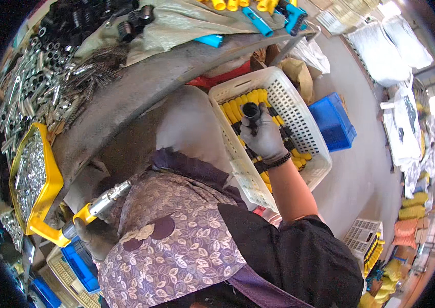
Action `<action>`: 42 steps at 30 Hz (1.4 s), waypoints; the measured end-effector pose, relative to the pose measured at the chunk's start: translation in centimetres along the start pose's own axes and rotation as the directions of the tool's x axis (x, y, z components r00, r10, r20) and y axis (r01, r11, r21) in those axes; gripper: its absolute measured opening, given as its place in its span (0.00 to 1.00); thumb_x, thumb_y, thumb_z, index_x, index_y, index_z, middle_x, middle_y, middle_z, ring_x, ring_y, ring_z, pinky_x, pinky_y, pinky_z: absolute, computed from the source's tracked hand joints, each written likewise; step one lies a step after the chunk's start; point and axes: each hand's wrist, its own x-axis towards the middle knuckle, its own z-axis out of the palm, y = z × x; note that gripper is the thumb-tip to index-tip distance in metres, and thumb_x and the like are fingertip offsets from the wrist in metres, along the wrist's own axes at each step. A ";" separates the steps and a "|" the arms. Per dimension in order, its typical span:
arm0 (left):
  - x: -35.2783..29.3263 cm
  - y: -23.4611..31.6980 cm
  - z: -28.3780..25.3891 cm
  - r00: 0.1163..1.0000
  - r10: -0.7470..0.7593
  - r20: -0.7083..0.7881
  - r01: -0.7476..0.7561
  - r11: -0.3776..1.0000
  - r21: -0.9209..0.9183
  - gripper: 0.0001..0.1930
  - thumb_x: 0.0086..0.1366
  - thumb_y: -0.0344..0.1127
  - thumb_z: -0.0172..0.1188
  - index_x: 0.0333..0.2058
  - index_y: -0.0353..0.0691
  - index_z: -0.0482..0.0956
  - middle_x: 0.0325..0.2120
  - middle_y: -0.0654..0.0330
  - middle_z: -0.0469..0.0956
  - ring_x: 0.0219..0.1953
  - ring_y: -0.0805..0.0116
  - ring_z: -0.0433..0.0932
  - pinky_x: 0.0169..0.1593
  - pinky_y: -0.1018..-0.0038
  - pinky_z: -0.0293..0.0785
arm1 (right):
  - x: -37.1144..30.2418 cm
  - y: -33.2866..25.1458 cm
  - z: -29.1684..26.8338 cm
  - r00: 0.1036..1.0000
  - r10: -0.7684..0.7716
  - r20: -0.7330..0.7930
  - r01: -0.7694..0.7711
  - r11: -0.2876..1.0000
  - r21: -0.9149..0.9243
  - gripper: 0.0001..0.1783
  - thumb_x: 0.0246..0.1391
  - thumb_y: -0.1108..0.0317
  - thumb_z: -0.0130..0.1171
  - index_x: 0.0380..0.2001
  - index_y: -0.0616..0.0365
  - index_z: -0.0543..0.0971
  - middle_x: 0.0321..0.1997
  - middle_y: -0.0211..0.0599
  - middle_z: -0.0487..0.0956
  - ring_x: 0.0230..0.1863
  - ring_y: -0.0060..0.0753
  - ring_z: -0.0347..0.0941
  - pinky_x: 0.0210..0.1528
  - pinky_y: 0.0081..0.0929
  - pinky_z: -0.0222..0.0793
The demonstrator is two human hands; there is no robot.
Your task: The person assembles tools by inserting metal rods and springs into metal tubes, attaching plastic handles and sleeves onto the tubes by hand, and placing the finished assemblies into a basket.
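Note:
My left hand (91,237), in a grey glove, is closed around a yellow-handled tool (85,214) with a black collar and a shiny metal shaft, held tilted beside my apron. Its yellow end reaches toward a yellow tray (54,180) of small metal parts. On the right, my gloved right hand (266,136) grips a black cylindrical part (251,111) with a round, dark end facing up. This hand is above a white perforated basket (299,110) holding rows of yellow-and-black tools (234,110). Its fingers partly hide the black part.
A metal workbench (109,115) carries heaped metal tubes (27,97), springs (91,77), black parts (81,20) and blue handles (257,21). A blue bin (332,122) stands beyond the basket. Blue and cream crates are at lower left; white sacks (382,51) line the right.

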 end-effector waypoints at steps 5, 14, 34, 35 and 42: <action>0.1 -0.1 0.0 0.967 0.003 -0.254 0.033 0.990 0.136 0.33 0.63 0.63 0.55 0.54 0.40 0.70 0.49 0.56 0.75 0.51 0.59 0.73 0.57 0.62 0.68 | -0.9 -0.3 -0.3 0.996 -0.071 0.049 0.068 0.996 0.063 0.17 0.64 0.58 0.53 0.47 0.60 0.74 0.43 0.35 0.79 0.38 0.29 0.76 0.40 0.24 0.75; 0.9 -0.3 3.3 0.968 -0.021 -0.250 0.062 0.986 0.154 0.41 0.62 0.66 0.53 0.60 0.38 0.63 0.56 0.53 0.69 0.56 0.58 0.68 0.64 0.62 0.59 | -3.5 -0.2 -3.3 0.974 -0.214 -0.073 0.209 0.976 -0.066 0.14 0.59 0.69 0.56 0.46 0.63 0.73 0.44 0.37 0.77 0.41 0.32 0.75 0.46 0.27 0.75; -0.5 0.0 3.9 1.000 -0.025 0.004 0.025 1.000 0.002 0.32 0.61 0.59 0.59 0.53 0.42 0.67 0.43 0.58 0.74 0.47 0.60 0.74 0.54 0.58 0.72 | 8.2 -6.9 0.4 0.887 -0.461 -0.010 0.437 0.847 -0.301 0.11 0.62 0.61 0.54 0.39 0.57 0.75 0.36 0.34 0.78 0.38 0.30 0.75 0.42 0.29 0.74; -0.6 -0.3 3.1 1.000 0.016 -0.022 -0.017 0.999 -0.040 0.32 0.60 0.59 0.61 0.53 0.41 0.68 0.44 0.57 0.75 0.47 0.60 0.74 0.53 0.57 0.73 | 5.4 -3.5 5.3 0.890 -0.450 0.075 0.442 0.808 -0.390 0.10 0.62 0.63 0.54 0.39 0.58 0.76 0.35 0.32 0.78 0.36 0.27 0.75 0.41 0.27 0.73; 0.0 2.7 4.9 0.995 0.030 0.098 -0.042 0.992 0.123 0.33 0.58 0.62 0.62 0.52 0.42 0.70 0.42 0.53 0.77 0.43 0.63 0.76 0.50 0.67 0.73 | 2.5 4.5 23.9 0.714 -0.167 0.680 0.700 0.181 -0.690 0.12 0.58 0.69 0.56 0.45 0.61 0.78 0.37 0.35 0.81 0.37 0.21 0.75 0.42 0.22 0.70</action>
